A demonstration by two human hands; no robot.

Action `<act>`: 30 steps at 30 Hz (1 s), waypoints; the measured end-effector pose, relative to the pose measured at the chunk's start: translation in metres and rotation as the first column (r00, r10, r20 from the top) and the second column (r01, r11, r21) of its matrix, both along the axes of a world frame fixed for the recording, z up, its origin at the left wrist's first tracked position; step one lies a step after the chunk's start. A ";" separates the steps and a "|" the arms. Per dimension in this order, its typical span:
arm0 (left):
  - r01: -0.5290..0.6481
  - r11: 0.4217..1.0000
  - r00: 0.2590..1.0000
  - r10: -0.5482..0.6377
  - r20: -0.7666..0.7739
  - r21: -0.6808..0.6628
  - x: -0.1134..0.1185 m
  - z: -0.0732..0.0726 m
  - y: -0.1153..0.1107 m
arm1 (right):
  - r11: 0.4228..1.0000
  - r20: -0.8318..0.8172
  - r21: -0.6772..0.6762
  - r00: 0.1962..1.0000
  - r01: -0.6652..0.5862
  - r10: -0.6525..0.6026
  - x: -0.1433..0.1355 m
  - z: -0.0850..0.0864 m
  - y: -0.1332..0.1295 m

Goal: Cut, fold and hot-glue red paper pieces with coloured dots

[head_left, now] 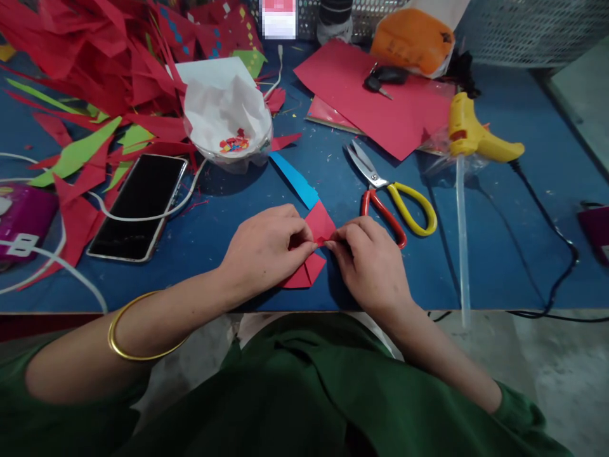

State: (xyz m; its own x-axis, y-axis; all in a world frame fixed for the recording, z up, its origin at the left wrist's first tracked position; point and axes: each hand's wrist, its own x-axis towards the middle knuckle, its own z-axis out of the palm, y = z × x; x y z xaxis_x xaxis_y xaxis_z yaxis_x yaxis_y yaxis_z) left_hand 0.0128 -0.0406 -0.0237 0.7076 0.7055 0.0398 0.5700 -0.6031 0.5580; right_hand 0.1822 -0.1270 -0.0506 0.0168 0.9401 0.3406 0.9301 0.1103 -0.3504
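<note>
A small piece of red paper (pixel 321 222) is pinched along its lower edge between my two hands. My left hand (pixel 266 247) has thumb and forefinger closed on its left side. From the right, my right hand (pixel 373 263) grips the same edge with its fingertips. Beneath my left hand, another folded red paper piece (pixel 307 273) lies on the table, partly covered. A blue paper strip (pixel 295 181) lies just beyond the red paper. Scissors (pixel 378 184) with one red and one yellow handle rest, blades apart, beyond my right hand.
A paper-lined bowl (pixel 228 120) holds small coloured bits. Red and green paper scraps (pixel 95 76) pile up at the back left. A phone (pixel 140 206) lies under a white cable. Red sheets (pixel 375 95) with keys (pixel 378 82) lie behind the scissors. A yellow glue gun (pixel 480 133) stands right.
</note>
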 end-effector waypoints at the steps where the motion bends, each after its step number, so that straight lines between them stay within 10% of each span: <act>1: -0.001 1.000 1.000 0.001 -0.002 0.000 0.000 0.000 0.000 | 1.000 -0.002 -0.002 1.000 -0.001 0.001 0.000 0.000 0.000; 25: 0.004 1.000 1.000 -0.004 -0.018 0.028 0.001 0.000 0.000 | 0.997 -0.056 -0.066 0.997 0.045 -0.049 -0.002 0.004 0.001; 30: -0.005 1.000 1.000 0.006 -0.021 0.017 0.001 0.001 0.000 | 0.984 -0.212 0.104 0.970 0.143 -0.118 0.005 0.008 -0.011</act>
State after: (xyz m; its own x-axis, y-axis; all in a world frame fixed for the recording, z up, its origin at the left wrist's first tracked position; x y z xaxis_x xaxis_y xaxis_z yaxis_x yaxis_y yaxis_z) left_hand 0.0134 -0.0407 -0.0229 0.7045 0.7087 0.0372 0.5847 -0.6094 0.5355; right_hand 0.1870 -0.1381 -0.0423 0.2174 0.8786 0.4253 0.8492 0.0446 -0.5263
